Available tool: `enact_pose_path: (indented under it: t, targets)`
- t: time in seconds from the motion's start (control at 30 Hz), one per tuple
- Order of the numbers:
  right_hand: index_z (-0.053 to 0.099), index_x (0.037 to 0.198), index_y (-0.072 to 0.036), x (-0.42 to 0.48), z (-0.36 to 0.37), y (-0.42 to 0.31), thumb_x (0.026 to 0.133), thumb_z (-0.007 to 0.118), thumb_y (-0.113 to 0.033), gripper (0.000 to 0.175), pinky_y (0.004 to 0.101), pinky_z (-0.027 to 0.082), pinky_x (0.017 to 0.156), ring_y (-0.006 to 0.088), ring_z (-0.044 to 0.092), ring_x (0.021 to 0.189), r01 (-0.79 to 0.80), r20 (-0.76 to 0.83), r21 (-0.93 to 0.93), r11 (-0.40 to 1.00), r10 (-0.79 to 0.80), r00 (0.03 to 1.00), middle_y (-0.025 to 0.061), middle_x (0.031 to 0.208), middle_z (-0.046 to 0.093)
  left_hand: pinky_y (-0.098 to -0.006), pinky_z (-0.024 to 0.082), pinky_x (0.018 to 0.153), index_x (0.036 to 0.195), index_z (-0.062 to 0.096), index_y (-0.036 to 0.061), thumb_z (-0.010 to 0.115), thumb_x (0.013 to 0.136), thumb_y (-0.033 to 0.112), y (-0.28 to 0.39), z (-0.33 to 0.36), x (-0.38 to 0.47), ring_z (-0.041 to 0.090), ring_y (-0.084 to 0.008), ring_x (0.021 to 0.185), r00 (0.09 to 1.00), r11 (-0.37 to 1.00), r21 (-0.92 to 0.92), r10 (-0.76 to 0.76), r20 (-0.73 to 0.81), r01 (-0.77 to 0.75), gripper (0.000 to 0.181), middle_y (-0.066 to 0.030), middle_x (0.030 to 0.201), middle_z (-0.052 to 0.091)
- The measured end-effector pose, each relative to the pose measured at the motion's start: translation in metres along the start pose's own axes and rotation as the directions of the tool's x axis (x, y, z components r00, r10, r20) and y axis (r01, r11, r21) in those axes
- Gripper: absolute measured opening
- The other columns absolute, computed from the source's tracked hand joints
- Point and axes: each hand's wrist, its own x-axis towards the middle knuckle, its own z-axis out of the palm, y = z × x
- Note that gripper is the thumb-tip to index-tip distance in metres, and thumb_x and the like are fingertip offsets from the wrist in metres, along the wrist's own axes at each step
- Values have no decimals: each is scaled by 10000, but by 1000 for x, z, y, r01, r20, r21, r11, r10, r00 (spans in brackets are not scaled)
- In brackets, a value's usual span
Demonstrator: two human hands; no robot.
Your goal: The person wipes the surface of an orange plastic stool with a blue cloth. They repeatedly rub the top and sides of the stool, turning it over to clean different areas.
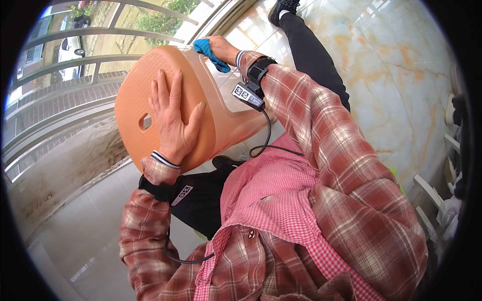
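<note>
An orange plastic stool [131, 94] is tilted before me, its dotted seat turned toward the window side and partly up at me. The seat has an oval hole, and the stool's translucent legs [241, 129] point to the right. My left hand [171, 116] lies flat on the seat beside the hole, fingers spread, gripping nothing. At the far side of the stool, my right hand [222, 49] holds a crumpled blue cloth [212, 56] against the upper leg edge. Part of the right fingers is hidden by the cloth.
Metal window bars [113, 34] and a low, dirt-stained wall [75, 169] run along the left. Marble-patterned floor tiles [376, 75] spread to the right. A white rack [429, 190] with a plastic bag stands at the right edge. Cables hang from both wrist straps.
</note>
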Motion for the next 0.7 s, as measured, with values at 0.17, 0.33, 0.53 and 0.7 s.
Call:
enact_pose_path:
  t: [0.17,0.33,0.53,0.7]
  targets:
    - [656,970,12,3,-5,22,938,543,-246,283,237,491,654,86,570,736,20,-69,189,982,-7,998,11,850,630,-542,132,1095,1414,358,79,619,808,277,4,0,3,172,-473,1362,1000,1000,-30,7,1,-7,689,-264,1486,201]
    - [626,1147,-26,21,4,37,917,614,-245,317,216,506,675,80,584,760,112,55,238,965,-129,990,10,863,634,-536,132,1097,1404,357,42,618,780,230,4,-2,-1,161,-480,1364,997,998,-59,-20,70,24,702,-279,1483,195]
    - [662,851,-37,20,-19,96,923,568,-223,221,240,462,634,92,551,719,-57,29,6,998,57,998,14,779,621,-554,118,1095,1397,351,14,630,753,237,2,-9,-7,142,-495,1366,993,995,-88,-25,118,36,737,-310,1479,167]
    - [679,862,-66,-8,-43,130,873,576,-297,253,330,489,696,253,614,732,-52,-83,-380,923,22,996,144,812,645,-559,116,1094,1395,352,10,642,742,251,-9,-13,-9,140,-488,1371,993,993,-111,-26,119,39,754,-314,1480,161]
